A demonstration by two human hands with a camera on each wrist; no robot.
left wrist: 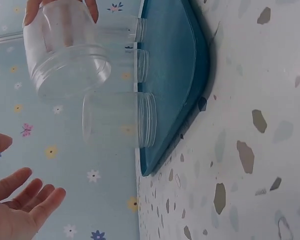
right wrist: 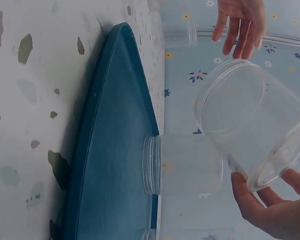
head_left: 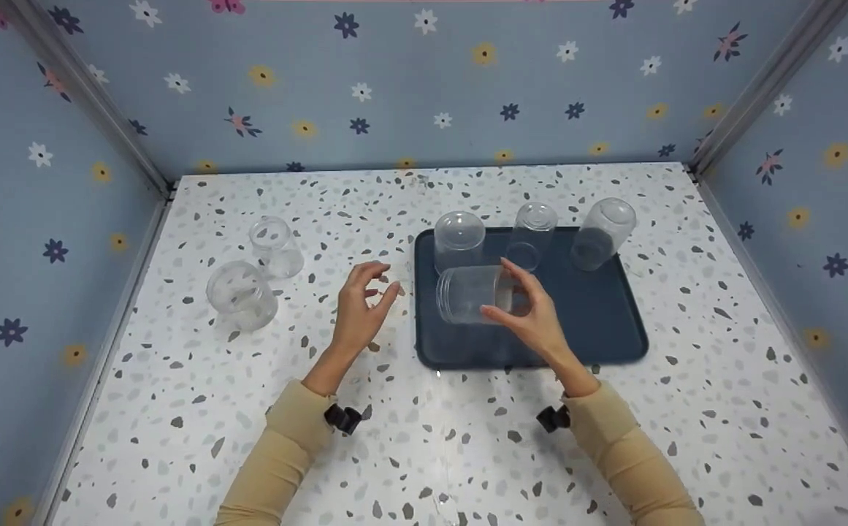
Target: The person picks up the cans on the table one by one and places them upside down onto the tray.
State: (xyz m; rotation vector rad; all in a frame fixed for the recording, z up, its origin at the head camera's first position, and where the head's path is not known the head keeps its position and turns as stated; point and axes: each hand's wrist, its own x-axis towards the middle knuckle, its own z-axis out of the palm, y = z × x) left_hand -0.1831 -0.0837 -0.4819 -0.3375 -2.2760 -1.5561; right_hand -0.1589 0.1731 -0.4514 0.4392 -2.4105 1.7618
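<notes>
My right hand [head_left: 540, 321] grips a clear plastic jar [head_left: 467, 296] near its base, thumb on one side and fingers on the other. The jar lies sideways in the air above the dark blue tray [head_left: 584, 321], its threaded mouth facing left. To the left of the tray, my left hand [head_left: 361, 307] hovers with relaxed, parted fingers and nothing in them. Along the tray's back stand three clear jars, mouth down: a wide jar [head_left: 459, 237], a slim jar [head_left: 535, 234] and a tall jar [head_left: 606, 230] at the right. The left wrist view shows the wide jar's threaded rim [left wrist: 147, 120] against the tray.
Two more clear jars, a back jar [head_left: 275, 247] and a larger front jar [head_left: 242, 296], stand on the left of the speckled white table [head_left: 409, 453]. Flower-patterned walls [head_left: 409, 80] enclose the table at the back and both sides.
</notes>
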